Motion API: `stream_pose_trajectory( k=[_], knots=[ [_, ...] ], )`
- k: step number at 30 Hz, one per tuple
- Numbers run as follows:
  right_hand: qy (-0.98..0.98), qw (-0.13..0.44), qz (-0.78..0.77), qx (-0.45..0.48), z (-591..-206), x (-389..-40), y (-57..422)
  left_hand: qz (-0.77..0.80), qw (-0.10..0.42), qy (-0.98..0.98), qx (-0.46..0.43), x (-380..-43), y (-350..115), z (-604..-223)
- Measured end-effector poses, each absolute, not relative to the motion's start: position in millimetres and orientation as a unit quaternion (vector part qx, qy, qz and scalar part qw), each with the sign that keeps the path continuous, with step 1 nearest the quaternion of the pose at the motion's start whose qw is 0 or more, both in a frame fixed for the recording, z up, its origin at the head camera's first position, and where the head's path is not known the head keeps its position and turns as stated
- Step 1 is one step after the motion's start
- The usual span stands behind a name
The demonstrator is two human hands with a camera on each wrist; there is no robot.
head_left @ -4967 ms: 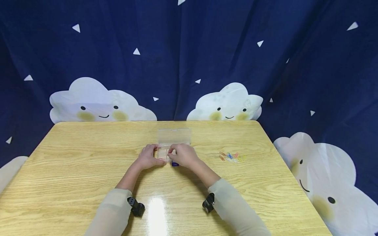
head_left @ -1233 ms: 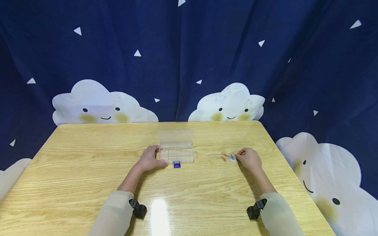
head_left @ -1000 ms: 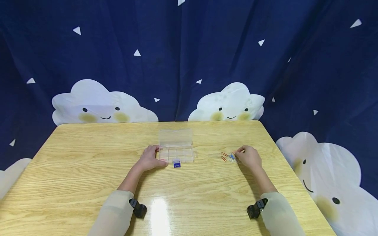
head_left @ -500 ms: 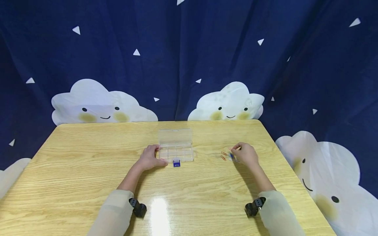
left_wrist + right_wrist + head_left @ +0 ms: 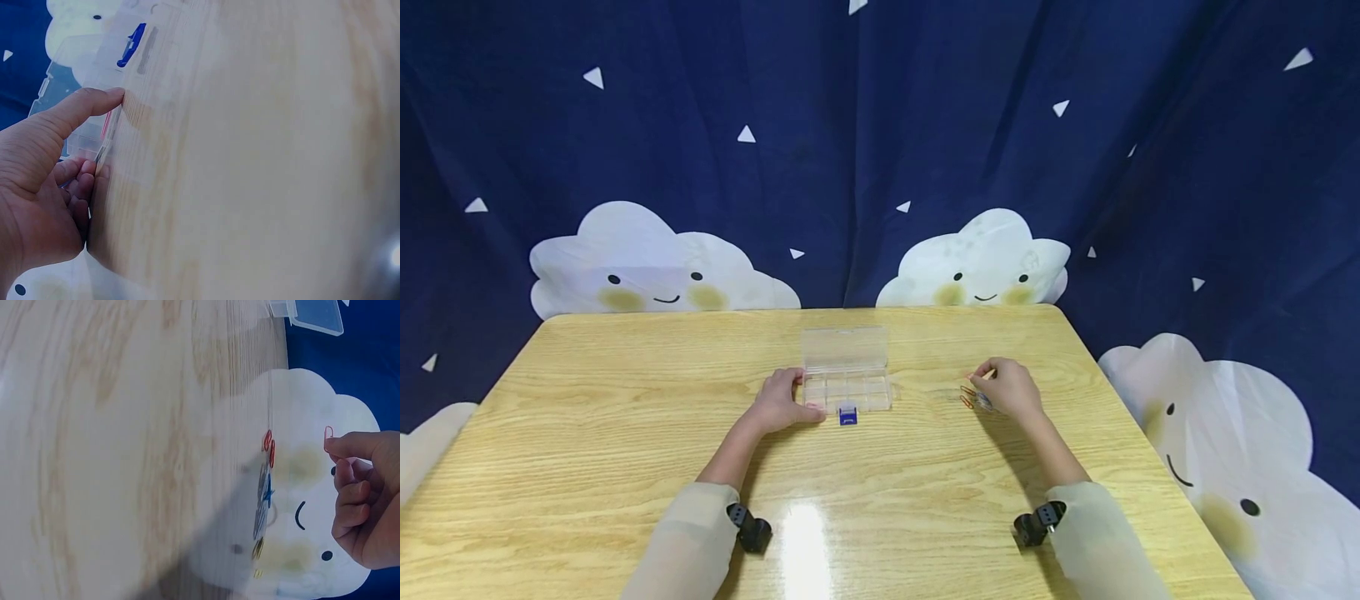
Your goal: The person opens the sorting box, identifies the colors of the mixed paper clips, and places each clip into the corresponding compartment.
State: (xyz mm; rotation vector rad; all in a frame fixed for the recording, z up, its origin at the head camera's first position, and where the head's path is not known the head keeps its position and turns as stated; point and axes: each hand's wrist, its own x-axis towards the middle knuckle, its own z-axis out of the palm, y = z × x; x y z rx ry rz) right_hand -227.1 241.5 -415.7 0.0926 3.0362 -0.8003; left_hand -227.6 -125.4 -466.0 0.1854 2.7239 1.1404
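A clear plastic compartment box [image 5: 857,382] lies on the table with its lid [image 5: 844,348] tipped back and a blue latch [image 5: 847,416] at the front. My left hand [image 5: 775,400] grips its left end, thumb at the front edge and fingers at the far side. Something pink [image 5: 107,124] shows through the box wall beside my thumb. Off to the right, my right hand [image 5: 1011,390] pinches a pinkish-red paper clip [image 5: 328,432] between thumb and index finger, raised above the table. Below it lie loose paper clips: red [image 5: 268,440], blue [image 5: 269,490], silver-white [image 5: 260,512] and yellow [image 5: 257,550].
The wooden table [image 5: 625,433] runs back to a dark blue curtain [image 5: 820,167] printed with clouds. Bare tabletop separates the box from the loose clips. Both wrists wear black cameras.
My right hand was over the box five seconds ago, then went to the clips. Since then it has lifted a pinkish-red clip and drifted left. My left hand has stayed on the box.
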Motion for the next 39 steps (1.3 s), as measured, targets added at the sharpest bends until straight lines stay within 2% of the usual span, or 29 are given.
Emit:
stream_pose_trajectory(
  k=[21, 39],
  knots=[
    [0.955, 0.029, -0.294, -0.003, -417.9, -224.8, 211.7, 0.386, 0.100, 0.915, 0.058, -226.4, -125.0, -467.6],
    [0.952, 0.030, -0.302, -0.037, -420.1, -225.7, 184.7, 0.386, 0.091, 0.916, 0.061, -227.0, -125.6, -466.9]
  ],
)
